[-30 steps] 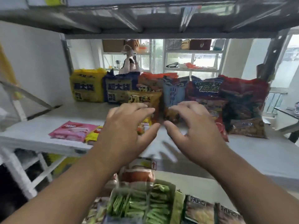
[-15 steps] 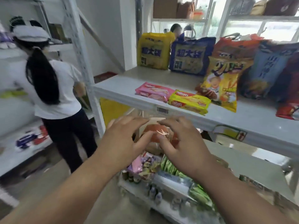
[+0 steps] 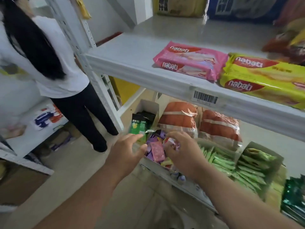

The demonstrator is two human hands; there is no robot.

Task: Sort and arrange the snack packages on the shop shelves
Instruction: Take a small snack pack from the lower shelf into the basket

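View drops from the upper shelf (image 3: pixel 125 52) to the lower one, and both hands now reach down over the open box of small mixed sachets (image 3: pixel 157 150) at its near-left end instead of hovering at the noodle bags. Left hand (image 3: pixel 127 150) and right hand (image 3: pixel 183 153) flank the pink and purple sachets, fingers loosely spread, gripping nothing yet, likely poised to gather or straighten the loose heap. Pink Nabati pack (image 3: pixel 189 61) and yellow Nabati pack (image 3: pixel 264 76) lie flat at the upper shelf's front edge; orange bags (image 3: pixel 179 117) stand behind the box, green packets (image 3: pixel 221 161) filed to its right.
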